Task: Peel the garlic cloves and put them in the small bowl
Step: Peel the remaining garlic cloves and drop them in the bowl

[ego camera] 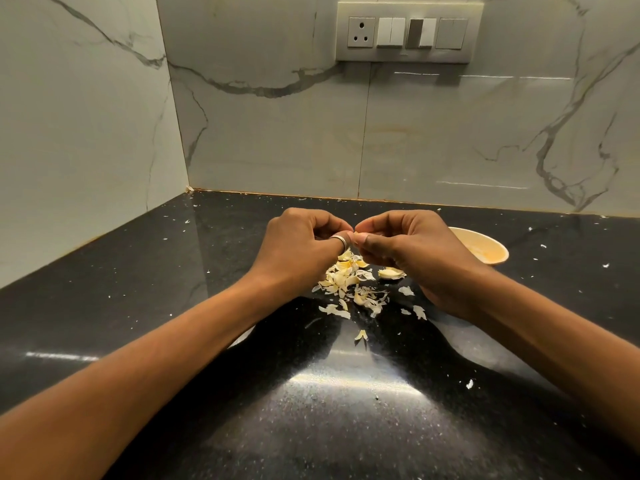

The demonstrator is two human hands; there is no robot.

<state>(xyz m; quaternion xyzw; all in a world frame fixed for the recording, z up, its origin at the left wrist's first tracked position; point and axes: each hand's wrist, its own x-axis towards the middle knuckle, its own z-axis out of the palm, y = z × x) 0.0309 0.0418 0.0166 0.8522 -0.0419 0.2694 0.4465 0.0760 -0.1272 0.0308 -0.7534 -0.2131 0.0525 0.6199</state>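
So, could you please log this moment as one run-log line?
left hand, right hand: pinch small pale garlic clove | papery peel pile: on black stone counter | cream round bowl: beside right hand

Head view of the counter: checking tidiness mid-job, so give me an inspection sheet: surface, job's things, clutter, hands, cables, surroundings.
Surface: glossy black speckled stone counter, dotted with white flecks.
Job's things: small round cream bowl, partly hidden behind right hand; small pale garlic clove, mostly hidden by fingertips.
Clutter: pile of pale papery garlic skins below the hands.
Hands: left hand, wearing a ring, and right hand both pinch the clove.
Cables: nothing seen.
Surroundings: white veined marble-look wall; grey switch panel with socket.
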